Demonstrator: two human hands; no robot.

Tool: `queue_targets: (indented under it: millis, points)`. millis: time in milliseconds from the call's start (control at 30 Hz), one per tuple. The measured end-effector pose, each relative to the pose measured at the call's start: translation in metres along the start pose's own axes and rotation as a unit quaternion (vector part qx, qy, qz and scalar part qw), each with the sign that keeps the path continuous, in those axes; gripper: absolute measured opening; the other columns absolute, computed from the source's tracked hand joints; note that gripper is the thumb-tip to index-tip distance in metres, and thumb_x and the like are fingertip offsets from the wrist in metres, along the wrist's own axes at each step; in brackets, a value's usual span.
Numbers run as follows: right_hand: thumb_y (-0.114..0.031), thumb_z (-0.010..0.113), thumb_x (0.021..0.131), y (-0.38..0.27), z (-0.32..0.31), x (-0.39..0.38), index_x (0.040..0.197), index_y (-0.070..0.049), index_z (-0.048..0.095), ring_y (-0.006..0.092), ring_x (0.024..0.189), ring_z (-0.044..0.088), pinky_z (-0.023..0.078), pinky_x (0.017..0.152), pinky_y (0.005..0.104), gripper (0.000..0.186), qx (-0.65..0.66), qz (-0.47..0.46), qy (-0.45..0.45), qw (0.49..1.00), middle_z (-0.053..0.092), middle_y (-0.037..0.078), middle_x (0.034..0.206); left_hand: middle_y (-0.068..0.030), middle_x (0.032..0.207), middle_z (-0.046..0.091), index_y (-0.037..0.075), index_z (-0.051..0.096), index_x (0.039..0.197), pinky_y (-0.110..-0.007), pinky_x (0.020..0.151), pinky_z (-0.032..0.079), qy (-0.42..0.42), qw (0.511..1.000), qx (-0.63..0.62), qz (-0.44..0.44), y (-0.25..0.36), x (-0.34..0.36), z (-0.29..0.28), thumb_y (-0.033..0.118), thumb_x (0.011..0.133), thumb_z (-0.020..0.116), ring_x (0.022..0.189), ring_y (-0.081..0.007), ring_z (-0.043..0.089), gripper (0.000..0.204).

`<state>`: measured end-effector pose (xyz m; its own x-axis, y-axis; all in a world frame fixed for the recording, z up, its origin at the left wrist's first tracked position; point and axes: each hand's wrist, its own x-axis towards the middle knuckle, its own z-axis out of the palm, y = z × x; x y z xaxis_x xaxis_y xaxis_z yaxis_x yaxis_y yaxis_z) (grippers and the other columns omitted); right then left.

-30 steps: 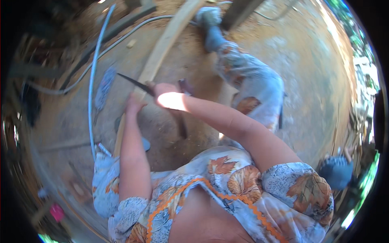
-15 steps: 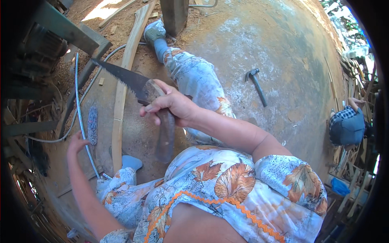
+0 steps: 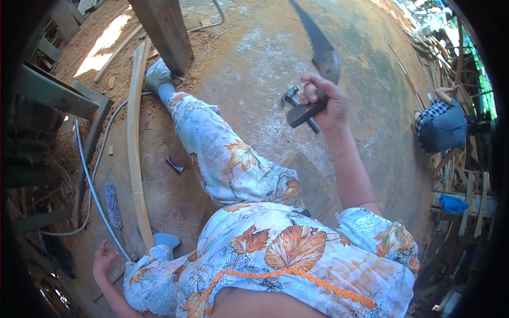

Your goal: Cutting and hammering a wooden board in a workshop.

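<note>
Reading the clock from the middle of the view, the floor spreads widest, dusty brown with pale scuffs. The person's patterned leg stretches toward 10 or 11 o'clock, its foot close by a thick wooden post at 11. A long plank lies on the floor from 10 o'clock down to 8, a thin line crossing it near its lower part. Close to 3 o'clock, well apart, a co-worker in dark and checked clothes bends by stacked wood. The saw is at 1 o'clock, its dark blade pointing toward 12 and its tip at the upper edge of view. The right hand, at 2 o'clock, is wrapped round its handle. At 8 o'clock the left hand is spread with fingers slightly bent, holding nothing, near the lower end of a pale blue strip. A hammer lies at 1 o'clock, partly hidden behind the saw's handle. A fuzzy grey-blue brush lies between 8 and 9, and a small block at 9.
</note>
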<state>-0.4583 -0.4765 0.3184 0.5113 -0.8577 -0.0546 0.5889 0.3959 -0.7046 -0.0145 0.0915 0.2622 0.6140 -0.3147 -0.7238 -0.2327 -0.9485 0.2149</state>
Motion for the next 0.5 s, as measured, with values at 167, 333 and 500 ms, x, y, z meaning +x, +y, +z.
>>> queue_targets:
  millis: [167,333,500]
  points:
    - [0.005,0.06,0.069,0.056,-0.073,-0.014,0.116,-0.005,0.041,0.0128,0.045,0.048,0.04,0.039,0.0277,0.051,-0.225,0.051,0.18,0.956,0.051,0.006,0.065,-0.0152,0.105,0.058,0.01,0.037,0.138,-0.035,0.069,0.05,0.123,0.992,-0.016,0.024,-0.06,0.026,0.004,0.019,0.073,0.068,0.085,-0.0174,0.058,0.072]
    - [0.003,0.059,0.07,0.027,-0.156,0.011,0.115,-0.004,0.042,0.0115,0.041,0.046,0.037,0.035,0.0271,0.049,-0.283,-0.026,0.329,0.901,0.051,0.005,0.064,-0.0031,0.102,0.054,0.015,0.032,0.141,-0.037,0.058,0.046,0.056,0.982,-0.067,-0.168,-0.024,-0.011,0.003,0.026,0.075,0.066,0.075,-0.0144,0.052,0.075]
    - [-0.033,0.077,0.066,-0.25,-0.353,0.087,0.144,-0.006,0.015,0.0333,0.123,0.043,0.033,0.102,0.0437,0.103,-0.752,-0.301,0.392,0.436,0.037,0.029,0.136,-0.0028,0.106,0.055,0.017,0.033,0.14,-0.038,0.062,0.046,0.079,0.978,-0.064,-0.182,-0.013,-0.016,0.018,0.029,0.075,0.064,0.079,-0.0155,0.053,0.073]
